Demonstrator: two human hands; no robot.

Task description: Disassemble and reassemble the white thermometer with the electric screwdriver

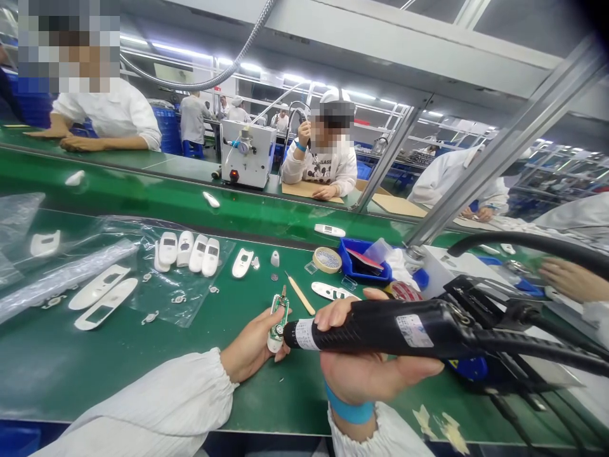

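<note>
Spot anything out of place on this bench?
Minor only: torn yellowish scraps litter the front edge of the bench, near the right hand gripping the power screwdriver. The green board in the left hand looks intact.

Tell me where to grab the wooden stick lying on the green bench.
Probably best to pinch the wooden stick at its broader near end, coming from above with fingers across its narrow width: it lies flat and slanted, pointed tip away.
</note>
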